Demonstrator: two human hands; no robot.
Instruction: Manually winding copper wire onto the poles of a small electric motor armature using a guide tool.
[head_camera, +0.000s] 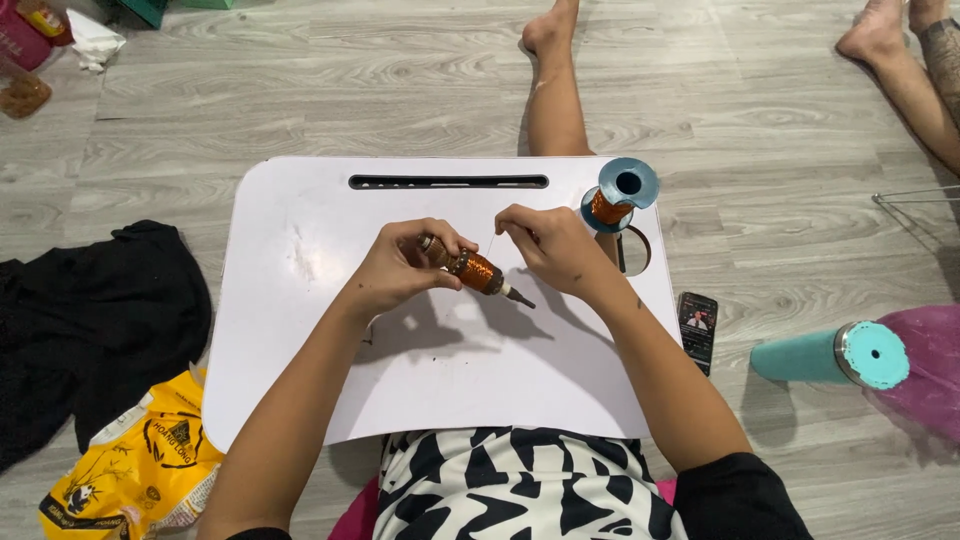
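I'm seeing the left hand gripping a small copper-wound coil, fingers closed around its upper end, above the middle of the white lap table. The coil is sitting tilted, its dark tip pointing down and toward the right side of the table. The right hand is hovering just beside the coil, fingertips pinched together on a thin wire that is barely showing; I can't tell exactly where the wire ends. A blue spool of copper wire is lying on its side at the far right corner of the table, close to the right hand. A slot handle is running along the table's far edge. Off the table's right edge a black phone is lying on the wood floor, and farther right from the table a teal tumbler is lying on its side next to a purple bag. Left of the table a black cloth and a yellow snack bag are lying on the floor. Beyond the table's far right, another person's foot is resting on the floor.
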